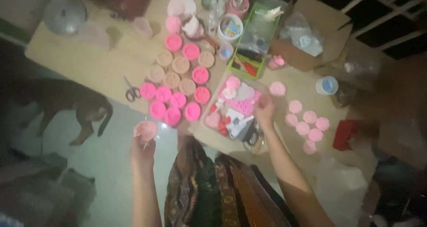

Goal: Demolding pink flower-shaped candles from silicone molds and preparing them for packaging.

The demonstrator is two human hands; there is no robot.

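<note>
My left hand (143, 150) holds a round pale pink mould (146, 130) off the near edge of the wooden table (106, 62). My right hand (264, 109) reaches over a clear tray (235, 109) of small pink and white pieces, with its fingers drawn together; whether they pinch anything I cannot tell. A cluster of several round pink and tan moulds (178, 84) lies between the hands. Right of my right hand lie several pale pink discs (307, 124).
Scissors (131, 91) lie left of the moulds. A green box (255, 40), cups and a cardboard box (311, 35) stand at the back. A red object (346, 133) sits at the right. A dog (66, 102) stands on the floor to the left.
</note>
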